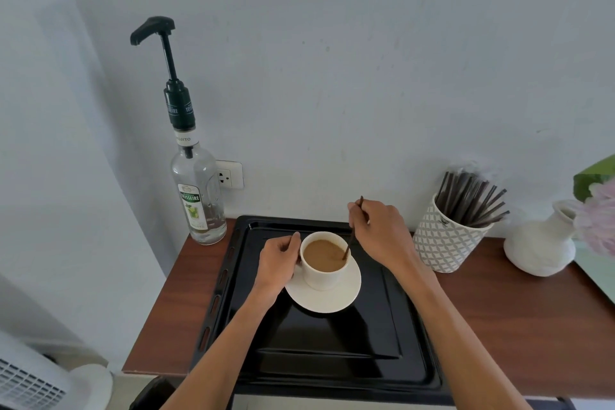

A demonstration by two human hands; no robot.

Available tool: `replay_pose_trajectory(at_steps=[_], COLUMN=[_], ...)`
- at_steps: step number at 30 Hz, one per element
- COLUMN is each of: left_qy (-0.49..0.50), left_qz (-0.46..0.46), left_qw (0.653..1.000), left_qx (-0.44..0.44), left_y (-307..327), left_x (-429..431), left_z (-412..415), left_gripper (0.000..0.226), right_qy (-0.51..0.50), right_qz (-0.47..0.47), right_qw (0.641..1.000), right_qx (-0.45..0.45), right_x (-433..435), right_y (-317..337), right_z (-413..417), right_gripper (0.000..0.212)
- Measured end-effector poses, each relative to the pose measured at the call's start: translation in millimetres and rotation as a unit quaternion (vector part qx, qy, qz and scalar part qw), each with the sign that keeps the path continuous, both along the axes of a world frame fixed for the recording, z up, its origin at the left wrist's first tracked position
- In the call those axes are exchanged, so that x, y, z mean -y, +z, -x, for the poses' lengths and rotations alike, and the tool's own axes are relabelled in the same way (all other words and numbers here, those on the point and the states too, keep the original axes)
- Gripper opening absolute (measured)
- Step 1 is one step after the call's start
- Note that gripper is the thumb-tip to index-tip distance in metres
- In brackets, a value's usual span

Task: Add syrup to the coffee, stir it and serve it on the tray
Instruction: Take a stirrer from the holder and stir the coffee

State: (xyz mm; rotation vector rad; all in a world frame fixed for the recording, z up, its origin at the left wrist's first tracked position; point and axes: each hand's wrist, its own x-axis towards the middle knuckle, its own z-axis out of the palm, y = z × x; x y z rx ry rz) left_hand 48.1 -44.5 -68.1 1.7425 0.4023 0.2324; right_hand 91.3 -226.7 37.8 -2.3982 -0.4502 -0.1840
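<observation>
Left hand [279, 259] is gripping the cup [324, 261] at its side, probably by a hidden handle, steadying it. Right hand [379, 232] is pinching the stirrer [352, 232], tip dipping into the coffee [323, 255]. Cup is sitting on its saucer [336, 299], already on the tray [332, 343].

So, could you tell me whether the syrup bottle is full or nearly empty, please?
Nearly empty. The syrup bottle is clear glass, and the wall and socket show through most of it. Any small remainder at the base cannot be judged.
</observation>
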Motion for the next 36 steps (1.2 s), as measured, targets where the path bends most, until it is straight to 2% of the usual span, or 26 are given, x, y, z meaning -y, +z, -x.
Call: replay_pose_trajectory(at_steps=[5, 8, 13, 15, 19, 22, 27, 30, 33, 36], left_qy=[-0.005, -0.011, -0.011, -0.01, -0.004, -0.004, -0.004, -0.002, -0.006, -0.011], left_qz=[-0.001, -0.001, 0.007, 0.011, 0.02, 0.021, 0.028, 0.026, 0.028, 0.021], left_qw=[1.0, 1.0, 1.0, 1.0, 1.0, 1.0, 1.0, 1.0, 1.0, 1.0], left_qx=[0.006, 0.005, 0.001, 0.004, 0.009, 0.009, 0.005, 0.004, 0.005, 0.002], left_y=[0.1, 0.0, -1.6, -1.9, -0.8, 0.3, 0.1, -1.4, -2.2, -0.9], left_x=[-0.3, -1.4, -1.5, -0.9, 1.1, 0.9, 0.2, 0.5, -0.2, -0.8], left_z=[1.1, 0.4, 0.2, 0.9, 1.9, 1.9, 1.8, 2.0, 1.6, 1.3], left_gripper=[0.051, 0.05, 0.052, 0.052, 0.049, 0.051, 0.048, 0.05, 0.052, 0.051], right_qy=[0.083, 0.088, 0.016, 0.022, 0.085, 0.085, -0.004, -0.002, 0.038, 0.039], right_qz=[-0.075, -0.077, 0.02, 0.019, -0.051, -0.056, 0.027, 0.022, -0.054, -0.075], right_qw=[0.987, 0.99, 1.0, 1.0, 0.991, 0.993, 0.999, 1.0, 0.995, 0.995], right_qx=[-0.113, -0.081, 0.017, -0.01, -0.091, -0.058, 0.02, -0.014, -0.076, -0.057], right_x=[-7.4, -19.4, -5.2, 0.4, -12.5, -23.3, -8.9, -3.6, -14.9, -24.7], right_y=[-2.0, -0.6, 6.0, 5.5, 0.8, 0.3, 7.3, 5.5, -0.8, -2.4], right_z=[9.3, 8.5, 5.1, 7.3, 17.6, 17.6, 12.7, 15.4, 19.4, 18.0], right_gripper=[0.037, 0.035, 0.04, 0.042, 0.039, 0.035, 0.04, 0.042, 0.04, 0.036])
